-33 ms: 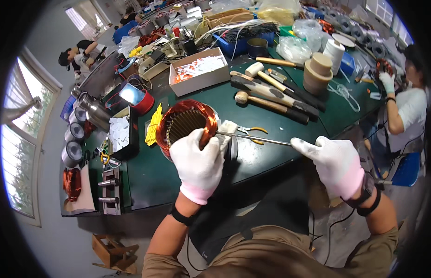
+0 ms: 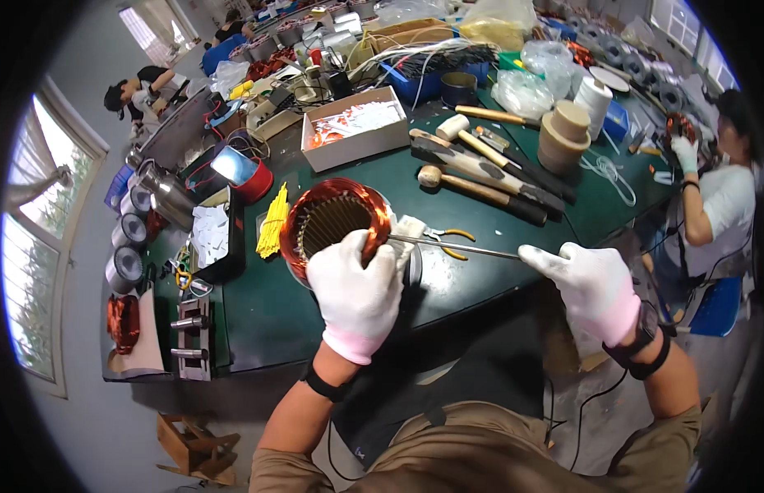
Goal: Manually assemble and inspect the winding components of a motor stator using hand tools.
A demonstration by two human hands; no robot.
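A motor stator (image 2: 373, 205) with a ring of copper windings stands at the middle of the green bench, its slotted bore facing up toward me. My left hand (image 2: 355, 287), in a white glove, is closed on the near right rim, thumb and fingers at the copper. From the right, my gloved right hand (image 2: 591, 292) grips a thin metal rod (image 2: 472, 247), index finger stretched along it. The rod's far end reaches the winding beside my left fingers; its handle is hidden in my palm. Behind the rod lie yellow-handled pliers (image 2: 450, 232) and a white block-like piece (image 2: 409, 228).
Several mallets (image 2: 480, 191) lie at the back right, near stacked round wooden blocks (image 2: 563, 135). A cardboard box (image 2: 361, 152) holds white and orange pieces. Yellow strips (image 2: 272, 226) lie left of the stator. A co-worker (image 2: 719, 197) sits at the right.
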